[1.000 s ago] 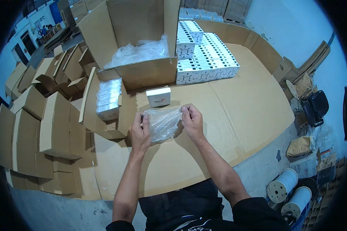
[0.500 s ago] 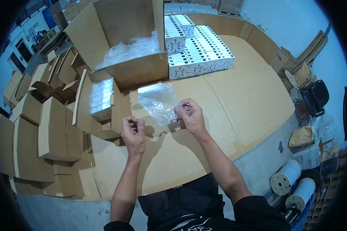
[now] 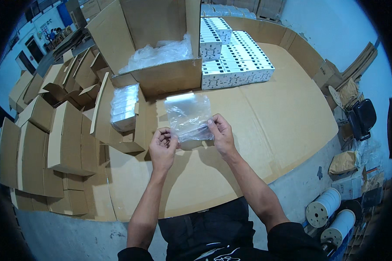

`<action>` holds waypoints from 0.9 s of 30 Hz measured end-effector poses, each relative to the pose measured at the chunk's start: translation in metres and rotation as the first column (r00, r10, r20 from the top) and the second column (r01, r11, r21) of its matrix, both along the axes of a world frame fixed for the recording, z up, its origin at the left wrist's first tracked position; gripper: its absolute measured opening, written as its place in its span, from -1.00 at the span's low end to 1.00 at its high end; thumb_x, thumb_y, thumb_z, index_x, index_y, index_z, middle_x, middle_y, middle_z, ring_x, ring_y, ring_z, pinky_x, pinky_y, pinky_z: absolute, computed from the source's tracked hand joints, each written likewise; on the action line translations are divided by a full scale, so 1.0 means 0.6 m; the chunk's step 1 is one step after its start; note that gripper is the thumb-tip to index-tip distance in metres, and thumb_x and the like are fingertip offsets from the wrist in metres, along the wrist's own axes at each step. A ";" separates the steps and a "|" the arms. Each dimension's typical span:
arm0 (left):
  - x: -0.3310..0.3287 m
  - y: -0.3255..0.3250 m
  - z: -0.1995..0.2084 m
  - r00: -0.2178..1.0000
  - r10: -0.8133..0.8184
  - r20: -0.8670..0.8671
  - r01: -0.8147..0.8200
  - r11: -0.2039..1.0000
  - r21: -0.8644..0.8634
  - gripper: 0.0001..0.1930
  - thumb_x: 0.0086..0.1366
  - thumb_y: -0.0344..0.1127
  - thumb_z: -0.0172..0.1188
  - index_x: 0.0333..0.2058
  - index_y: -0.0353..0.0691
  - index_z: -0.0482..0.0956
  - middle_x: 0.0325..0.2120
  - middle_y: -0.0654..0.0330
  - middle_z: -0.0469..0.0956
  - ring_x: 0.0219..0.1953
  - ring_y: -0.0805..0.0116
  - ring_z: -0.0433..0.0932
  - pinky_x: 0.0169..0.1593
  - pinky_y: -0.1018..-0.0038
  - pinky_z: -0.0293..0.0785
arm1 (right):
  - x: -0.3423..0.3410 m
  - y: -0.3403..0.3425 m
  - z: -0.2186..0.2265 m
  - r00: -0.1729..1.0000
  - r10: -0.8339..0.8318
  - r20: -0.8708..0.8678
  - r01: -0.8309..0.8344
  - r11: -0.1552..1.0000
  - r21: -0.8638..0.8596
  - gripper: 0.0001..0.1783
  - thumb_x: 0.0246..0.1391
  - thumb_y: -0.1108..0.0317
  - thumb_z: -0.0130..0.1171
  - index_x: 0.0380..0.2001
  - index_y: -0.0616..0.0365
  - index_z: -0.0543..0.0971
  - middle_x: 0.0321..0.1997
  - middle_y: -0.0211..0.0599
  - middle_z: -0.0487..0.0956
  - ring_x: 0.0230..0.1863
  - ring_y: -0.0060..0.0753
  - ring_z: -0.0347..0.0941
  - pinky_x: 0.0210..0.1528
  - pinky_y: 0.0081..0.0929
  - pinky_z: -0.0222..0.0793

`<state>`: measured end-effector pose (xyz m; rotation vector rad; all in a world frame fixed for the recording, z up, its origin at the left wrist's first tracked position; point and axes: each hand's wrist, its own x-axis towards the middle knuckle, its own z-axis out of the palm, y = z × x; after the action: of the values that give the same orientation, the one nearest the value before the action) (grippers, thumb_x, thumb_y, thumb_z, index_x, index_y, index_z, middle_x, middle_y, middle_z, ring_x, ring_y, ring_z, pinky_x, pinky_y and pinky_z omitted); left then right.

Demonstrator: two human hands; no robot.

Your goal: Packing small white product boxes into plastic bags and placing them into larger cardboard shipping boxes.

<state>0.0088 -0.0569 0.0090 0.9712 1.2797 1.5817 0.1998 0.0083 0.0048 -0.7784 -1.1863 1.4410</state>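
Note:
A clear plastic bag (image 3: pixel 188 114) is stretched between my two hands above the cardboard-covered table. My left hand (image 3: pixel 163 148) pinches its near left corner. With thumb and fingers closed, my right hand (image 3: pixel 222 134) grips the near right side. To the left of my left hand stands an open carton (image 3: pixel 140 130), and in it a row of plastic-wrapped packs (image 3: pixel 124 108) sits upright. Behind the bag, a larger open box (image 3: pixel 170 78) holds a heap of clear plastic bags (image 3: pixel 161 54).
Stacked white boxes with dark marks (image 3: pixel 237 74) stand at the back of the table (image 3: pixel 265 126). Several brown cartons (image 3: pixel 67 139) crowd the left side. A low cardboard wall (image 3: pixel 302 48) edges the far right. Cable reels (image 3: pixel 322 209) and a dark chair (image 3: pixel 362 115) are on the right.
My left hand has moved right and taken hold of the bag's left corner. The bag, held before by my right hand alone, is now spread flatter between both.

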 end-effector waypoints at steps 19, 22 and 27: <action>-0.040 -0.004 0.014 0.952 -0.287 -0.110 0.258 0.941 -0.220 -0.66 0.28 -0.56 0.11 0.04 -0.35 0.44 -0.33 0.20 0.60 -0.34 0.55 0.57 -0.23 0.60 0.54 | 0.008 0.007 0.001 0.981 -0.193 -0.020 0.194 0.981 0.020 -0.75 0.42 0.24 0.08 -0.27 0.18 0.58 -0.34 -0.48 0.59 -0.31 -0.70 0.43 -0.20 -0.63 0.37; -0.034 0.004 0.019 0.970 -0.160 0.182 0.172 0.984 -0.049 -0.71 0.41 -0.39 0.11 0.06 -0.32 0.45 -0.35 0.20 0.59 -0.32 0.56 0.56 -0.21 0.58 0.52 | 0.003 0.003 0.010 0.981 -0.190 0.045 0.188 0.982 0.036 -0.75 0.43 0.25 0.06 -0.28 0.17 0.57 -0.39 -0.52 0.57 -0.34 -0.71 0.41 -0.25 -0.62 0.36; -0.014 0.021 -0.021 0.995 -0.078 -0.066 0.076 0.997 -0.025 -0.67 0.52 -0.14 0.07 -0.02 -0.32 0.54 -0.33 0.20 0.59 -0.32 0.53 0.53 -0.23 0.53 0.50 | -0.039 -0.023 0.013 0.967 -0.152 0.204 0.125 0.982 0.139 -0.74 0.45 0.27 0.02 -0.30 0.18 0.55 -0.44 -0.54 0.55 -0.40 -0.72 0.37 -0.31 -0.63 0.34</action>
<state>0.0004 -0.0442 -0.0037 1.0544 1.2875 1.4836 0.1765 -0.0052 0.0124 -0.9281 -1.3439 1.1774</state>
